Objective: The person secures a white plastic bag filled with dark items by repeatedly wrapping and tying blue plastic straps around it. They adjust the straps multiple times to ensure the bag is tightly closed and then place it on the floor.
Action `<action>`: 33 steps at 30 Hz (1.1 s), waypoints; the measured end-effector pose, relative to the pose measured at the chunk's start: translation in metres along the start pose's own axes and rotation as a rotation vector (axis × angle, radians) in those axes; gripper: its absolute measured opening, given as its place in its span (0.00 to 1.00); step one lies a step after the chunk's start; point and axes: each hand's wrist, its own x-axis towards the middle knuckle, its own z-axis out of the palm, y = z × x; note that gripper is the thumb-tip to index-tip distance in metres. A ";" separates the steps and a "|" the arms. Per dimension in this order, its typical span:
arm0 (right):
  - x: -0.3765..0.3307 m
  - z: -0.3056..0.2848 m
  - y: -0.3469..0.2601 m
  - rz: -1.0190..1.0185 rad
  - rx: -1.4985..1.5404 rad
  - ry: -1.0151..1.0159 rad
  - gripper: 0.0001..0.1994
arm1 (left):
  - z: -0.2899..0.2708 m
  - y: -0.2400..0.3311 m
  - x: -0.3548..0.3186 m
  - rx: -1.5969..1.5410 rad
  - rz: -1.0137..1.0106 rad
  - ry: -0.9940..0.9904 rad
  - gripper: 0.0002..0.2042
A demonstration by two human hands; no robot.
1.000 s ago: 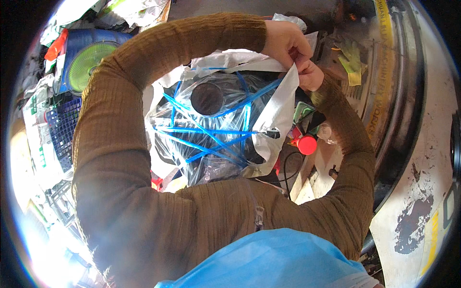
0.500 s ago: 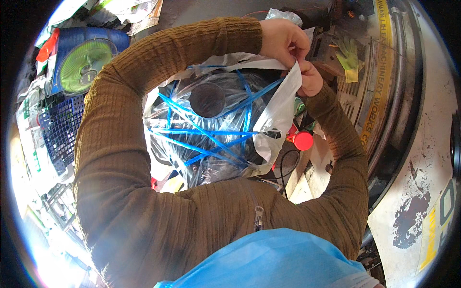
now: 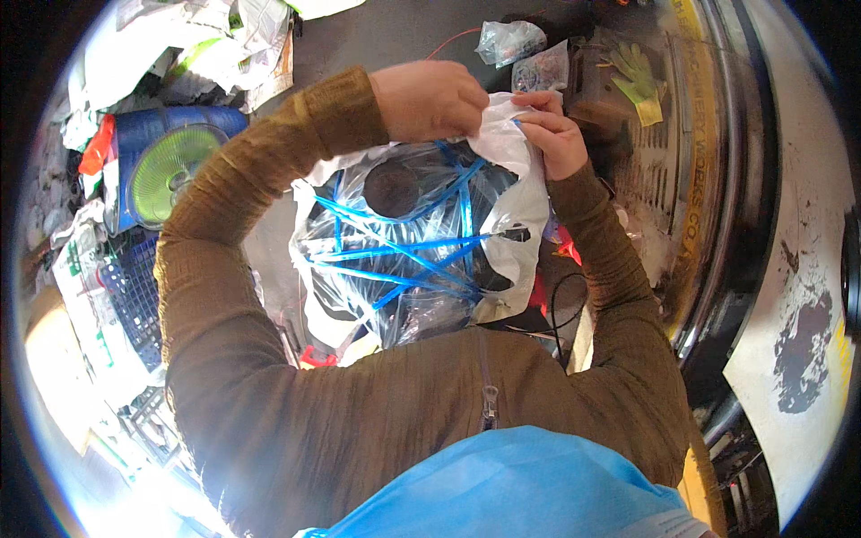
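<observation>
A bundle in clear plastic film (image 3: 421,309), crossed by blue straps (image 3: 395,243) and with a dark round spot on top, sits in front of me inside a white plastic bag (image 3: 523,206). Along the far side of the bag's mouth, my left hand (image 3: 435,99) has its fingers closed on the rim, fingertips partly hidden. To its right, my right hand (image 3: 554,139) pinches the gathered white edge between thumb and fingers. The bag's right side stands up loosely around the bundle and has a torn-looking hole. The bundle's lower part is hidden.
At left are a green fan (image 3: 175,170), a blue drum (image 3: 143,134) and a dark blue crate (image 3: 139,278). Small clear bags (image 3: 511,43) lie beyond my hands. A yellow-green glove (image 3: 637,85) lies on the machine bed at right, and a black cable (image 3: 556,309) loops near my body.
Both hands have shifted left along the bag's rim, and they are farther apart. The bag's raised right corner has dropped and now bunches between them. The whole view has shifted slightly.
</observation>
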 end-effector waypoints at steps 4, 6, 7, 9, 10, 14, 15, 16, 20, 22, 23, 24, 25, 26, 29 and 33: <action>0.004 0.002 -0.008 0.195 0.217 0.016 0.06 | 0.002 -0.001 0.004 0.156 0.239 0.089 0.06; 0.005 0.005 -0.011 0.253 0.329 0.036 0.06 | 0.003 -0.001 0.004 -0.087 0.139 0.015 0.05; 0.004 0.007 -0.012 0.270 0.365 0.056 0.06 | 0.004 -0.001 0.003 -0.220 0.105 0.015 0.04; 0.000 0.011 -0.015 0.119 0.164 0.132 0.05 | 0.011 0.000 0.004 -0.525 -0.267 0.047 0.06; -0.003 0.013 -0.015 -0.045 -0.079 0.189 0.05 | 0.017 0.002 0.004 -0.666 -0.504 0.056 0.06; -0.014 0.015 -0.014 -0.466 -0.717 0.367 0.03 | 0.036 -0.001 0.016 -0.588 -0.523 0.185 0.12; -0.015 0.016 -0.012 -0.421 -0.627 0.362 0.04 | 0.037 -0.003 0.018 -0.604 -0.528 0.162 0.13; -0.015 0.017 -0.011 -0.379 -0.532 0.378 0.04 | 0.036 -0.006 0.020 -0.619 -0.547 0.143 0.15; -0.012 0.014 -0.008 -0.059 -0.086 0.253 0.07 | 0.026 -0.011 0.025 -0.591 -0.532 0.057 0.14; -0.012 0.013 -0.010 0.076 0.277 0.290 0.07 | 0.021 -0.015 0.031 -0.624 -0.573 0.028 0.15; -0.015 0.015 -0.011 0.016 0.079 0.270 0.07 | 0.021 -0.017 0.033 -0.580 -0.536 -0.003 0.15; -0.017 0.017 -0.013 0.071 -0.015 0.317 0.07 | 0.022 -0.019 0.034 -0.554 -0.484 -0.031 0.15; -0.021 0.021 -0.015 -0.017 -0.037 0.296 0.06 | 0.021 -0.021 0.037 -0.465 -0.446 -0.037 0.15; -0.024 0.024 -0.017 -0.060 -0.255 0.384 0.06 | 0.021 -0.021 0.039 -0.306 -0.375 -0.021 0.15; -0.028 0.036 -0.024 -0.302 -0.824 0.579 0.05 | 0.018 -0.017 0.048 0.070 -0.180 0.070 0.12; -0.024 0.043 -0.026 -0.093 -0.709 0.654 0.06 | 0.004 -0.001 0.064 0.276 -0.173 0.002 0.10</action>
